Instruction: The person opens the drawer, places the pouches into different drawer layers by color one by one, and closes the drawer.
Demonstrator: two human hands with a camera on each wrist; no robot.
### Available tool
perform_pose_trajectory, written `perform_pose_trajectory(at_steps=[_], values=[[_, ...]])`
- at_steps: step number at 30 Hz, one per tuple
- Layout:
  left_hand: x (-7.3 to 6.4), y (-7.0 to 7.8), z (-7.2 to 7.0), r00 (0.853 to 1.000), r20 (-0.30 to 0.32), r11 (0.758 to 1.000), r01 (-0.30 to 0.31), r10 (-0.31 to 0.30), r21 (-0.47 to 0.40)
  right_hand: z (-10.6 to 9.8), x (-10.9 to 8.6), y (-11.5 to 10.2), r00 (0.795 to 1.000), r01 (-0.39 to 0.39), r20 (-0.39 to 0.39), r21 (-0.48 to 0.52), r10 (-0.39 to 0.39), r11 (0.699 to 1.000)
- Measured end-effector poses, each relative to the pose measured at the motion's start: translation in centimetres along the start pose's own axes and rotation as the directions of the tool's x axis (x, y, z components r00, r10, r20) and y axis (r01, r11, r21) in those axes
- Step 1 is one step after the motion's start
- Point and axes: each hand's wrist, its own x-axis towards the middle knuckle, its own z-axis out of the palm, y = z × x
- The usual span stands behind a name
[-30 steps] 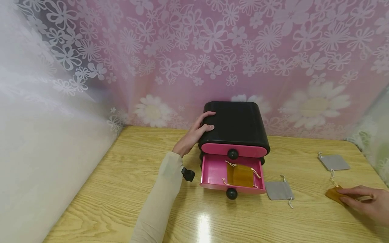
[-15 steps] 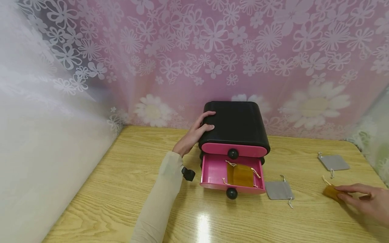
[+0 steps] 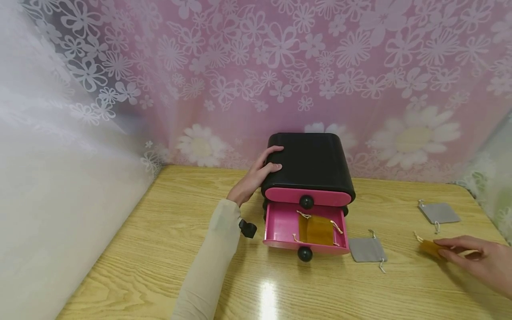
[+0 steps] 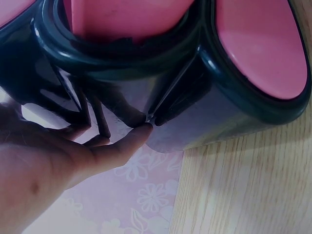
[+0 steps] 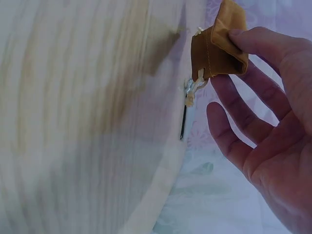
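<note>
My left hand rests against the left side of a black drawer unit, its fingertips over the top's edge. In the left wrist view its extended fingers touch the glossy side wall. Below the upper pink drawer front, the lower pink drawer stands pulled out, with mustard drawstring pouches lying in it. At the right, my right hand pinches another mustard drawstring pouch between thumb and fingers. The right wrist view shows this pouch folded over, its pale cord hanging, above the table.
A grey drawstring pouch lies just right of the open drawer. Another grey pouch is farther back at the right. The wooden table ends at a pink flowered curtain behind the unit.
The right hand has moved left and slightly up with the mustard pouch, away from the grey pouch behind it. The left hand and the drawer unit have stayed in place.
</note>
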Motion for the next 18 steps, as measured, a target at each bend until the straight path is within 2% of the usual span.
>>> perform_pose_trajectory(at_steps=[7, 12, 18], values=[[-0.1, 0.0, 0.0, 1.0, 0.009, 1.0, 0.004, -0.003, -0.016, -0.2, 0.5, -1.1, 0.999, -0.008, 0.035, -0.061, 0.011, 0.998], [-0.1, -0.1, 0.0, 1.0, 0.011, 1.0, 0.005, -0.005, -0.021, -0.3, 0.8, -2.0, 1.0, 0.018, 0.001, -0.064, -0.018, 0.998], [0.0, -0.2, 0.0, 1.0, 0.013, 1.0, 0.001, -0.001, -0.029, -0.4, 1.0, -3.0, 0.997, 0.058, -0.045, -0.015, -0.059, 0.998]])
